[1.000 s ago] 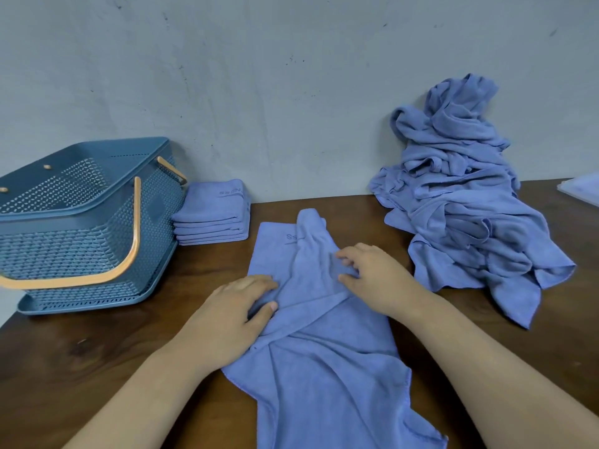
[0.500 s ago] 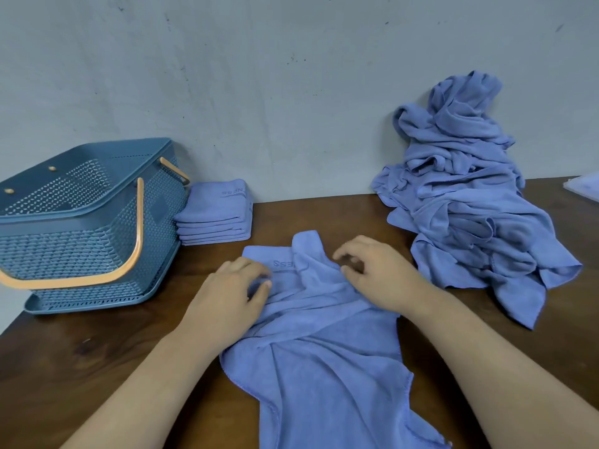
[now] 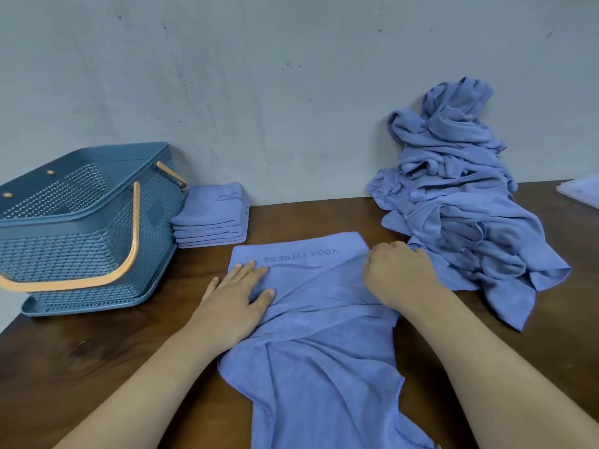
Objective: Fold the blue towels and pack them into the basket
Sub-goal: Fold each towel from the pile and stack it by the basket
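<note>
A blue towel (image 3: 317,345) printed "YOGA FITNESS" lies on the brown table in front of me, its far end spread flat, its near end hanging over the table's front edge. My left hand (image 3: 236,293) presses flat on the towel's left side with straight fingers. My right hand (image 3: 398,273) has curled fingers and grips the towel's far right corner. A stack of folded blue towels (image 3: 212,215) sits against the wall beside the blue basket (image 3: 84,228), which has orange handles. A heap of unfolded blue towels (image 3: 460,202) leans on the wall at the right.
The grey wall closes off the back of the brown table (image 3: 97,361). A pale flat object (image 3: 580,189) shows at the far right edge. The basket stands at the table's left end.
The towel's far end, bunched a second ago, is now spread wide and flat with its lettering showing. My hands moved apart, the left one flattening, the right one pulling rightward.
</note>
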A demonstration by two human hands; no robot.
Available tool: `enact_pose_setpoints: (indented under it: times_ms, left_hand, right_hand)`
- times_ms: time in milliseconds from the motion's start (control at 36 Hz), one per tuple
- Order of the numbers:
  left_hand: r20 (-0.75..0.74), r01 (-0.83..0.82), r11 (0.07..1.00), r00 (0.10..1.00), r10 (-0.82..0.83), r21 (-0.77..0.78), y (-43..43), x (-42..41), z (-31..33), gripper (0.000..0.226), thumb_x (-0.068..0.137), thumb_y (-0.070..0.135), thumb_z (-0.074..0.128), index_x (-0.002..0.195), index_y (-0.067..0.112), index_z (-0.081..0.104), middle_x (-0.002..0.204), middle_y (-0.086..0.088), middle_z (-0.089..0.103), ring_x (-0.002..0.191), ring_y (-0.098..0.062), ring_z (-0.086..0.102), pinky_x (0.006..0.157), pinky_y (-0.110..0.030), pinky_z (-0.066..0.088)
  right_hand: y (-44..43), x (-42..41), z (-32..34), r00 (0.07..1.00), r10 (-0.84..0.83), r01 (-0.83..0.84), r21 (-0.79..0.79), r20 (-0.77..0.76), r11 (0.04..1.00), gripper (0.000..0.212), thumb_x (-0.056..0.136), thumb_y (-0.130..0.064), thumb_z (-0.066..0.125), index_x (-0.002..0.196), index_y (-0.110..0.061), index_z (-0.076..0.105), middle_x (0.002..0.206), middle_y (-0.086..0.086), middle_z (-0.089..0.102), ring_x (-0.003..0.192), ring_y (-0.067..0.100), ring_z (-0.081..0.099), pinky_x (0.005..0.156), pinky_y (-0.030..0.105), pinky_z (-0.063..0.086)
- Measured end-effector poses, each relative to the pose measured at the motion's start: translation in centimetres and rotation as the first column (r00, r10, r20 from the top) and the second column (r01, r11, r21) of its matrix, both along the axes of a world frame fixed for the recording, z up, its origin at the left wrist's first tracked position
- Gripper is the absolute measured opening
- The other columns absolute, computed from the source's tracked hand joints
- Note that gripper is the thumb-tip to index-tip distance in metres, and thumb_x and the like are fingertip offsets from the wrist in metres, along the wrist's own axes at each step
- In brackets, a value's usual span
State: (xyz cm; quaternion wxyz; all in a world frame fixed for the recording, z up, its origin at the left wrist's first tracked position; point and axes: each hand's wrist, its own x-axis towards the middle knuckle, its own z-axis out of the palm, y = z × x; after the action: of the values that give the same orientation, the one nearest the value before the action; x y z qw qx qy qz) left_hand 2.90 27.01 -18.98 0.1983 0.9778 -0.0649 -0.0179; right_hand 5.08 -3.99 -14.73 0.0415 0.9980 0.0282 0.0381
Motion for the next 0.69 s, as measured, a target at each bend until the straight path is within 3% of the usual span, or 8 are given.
enact_pose_setpoints:
  times_ms: [28,83,167,194,250,333,444,694]
  left_hand:
    - [-0.010,0.002,1.000,1.000,-0.002,0.010,-0.2,0.3,0.1,0.065,0.104,0.070,0.033,0.165,0.047,0.025,0.176,0.021,0.009,0.162,-0.002,-0.001,0.132,-0.043,-0.001]
    - [-0.032,0.009,1.000,0.999,-0.008,0.016,-0.9,1.0,0.4,0.068,0.103,0.072,0.032,0.166,0.046,0.022,0.177,0.020,0.005,0.162,-0.003,-0.004,0.132,-0.044,-0.002]
    - [-0.062,0.022,0.999,0.998,-0.021,0.025,-2.3,2.4,0.7,0.073,0.103,0.075,0.027,0.168,0.043,0.017,0.178,0.016,-0.001,0.163,-0.006,-0.009,0.132,-0.045,-0.005]
    - [-0.062,0.028,0.999,0.998,-0.025,0.044,-2.8,3.0,0.7,0.075,0.103,0.076,0.026,0.169,0.042,0.014,0.178,0.014,-0.003,0.163,-0.008,-0.010,0.132,-0.045,-0.005]
    - [-0.058,0.035,0.996,0.998,-0.031,0.080,-3.6,4.4,0.6,0.078,0.102,0.078,0.023,0.170,0.040,0.009,0.178,0.011,-0.006,0.164,-0.011,-0.011,0.132,-0.046,-0.005]
    - [-0.067,0.030,0.994,0.998,-0.023,0.108,-4.6,6.7,0.3,0.082,0.101,0.079,0.022,0.171,0.038,0.004,0.178,0.006,-0.010,0.164,-0.013,-0.013,0.132,-0.044,-0.006]
    - [-0.078,0.034,0.988,0.997,-0.022,0.149,-5.5,9.9,0.3,0.086,0.101,0.080,0.023,0.171,0.035,0.001,0.178,0.002,-0.012,0.164,-0.016,-0.015,0.132,-0.042,-0.006]
    - [-0.110,0.044,0.973,0.994,-0.020,0.225,-5.7,15.5,1.1,0.090,0.099,0.082,0.025,0.170,0.035,-0.003,0.178,0.000,-0.015,0.164,-0.020,-0.016,0.132,-0.042,-0.004]
  right_hand:
    - [-0.5,0.3,-0.5,0.995,0.016,-0.024,0.081,0.101,0.996,0.018,0.101,-0.016,0.046,0.103,-0.011,0.063,0.102,0.002,0.055,0.113,0.031,0.057,0.098,0.044,0.046]
    - [-1.1,1.2,-1.4,0.974,0.065,-0.125,0.276,0.218,0.953,0.025,0.105,-0.018,0.048,0.118,-0.008,0.067,0.119,0.006,0.064,0.118,0.029,0.059,0.096,0.041,0.049]
    - [-0.6,2.4,-2.2,0.975,0.191,-0.221,0.574,0.113,0.789,0.043,0.109,-0.027,0.049,0.150,-0.015,0.056,0.157,0.004,0.052,0.144,0.022,0.046,0.114,0.028,0.034]
    - [-0.4,2.9,-2.6,0.971,0.234,-0.212,0.584,0.039,0.784,0.050,0.111,-0.036,0.047,0.158,-0.020,0.047,0.166,0.002,0.041,0.153,0.019,0.036,0.120,0.028,0.026]
    - [-0.3,4.1,-3.6,0.963,0.254,-0.183,0.473,-0.090,0.862,0.063,0.110,-0.055,0.036,0.167,-0.029,0.028,0.176,-0.002,0.016,0.162,0.017,0.012,0.129,0.036,0.013]
    - [-1.2,6.2,-4.2,0.971,0.188,-0.120,0.379,-0.149,0.918,0.078,0.104,-0.074,0.025,0.170,-0.034,0.010,0.178,0.001,-0.002,0.164,0.018,-0.006,0.132,0.043,0.004]
    - [-2.1,9.3,-3.9,0.971,0.158,-0.096,0.313,-0.181,0.945,0.087,0.097,-0.083,0.023,0.169,-0.039,0.002,0.177,-0.001,-0.009,0.163,0.018,-0.012,0.132,0.044,-0.002]
    - [-3.5,15.0,-3.2,0.953,0.217,-0.141,0.329,-0.209,0.934,0.087,0.094,-0.086,0.029,0.167,-0.047,0.002,0.177,-0.009,-0.010,0.162,0.011,-0.012,0.131,0.048,-0.003]
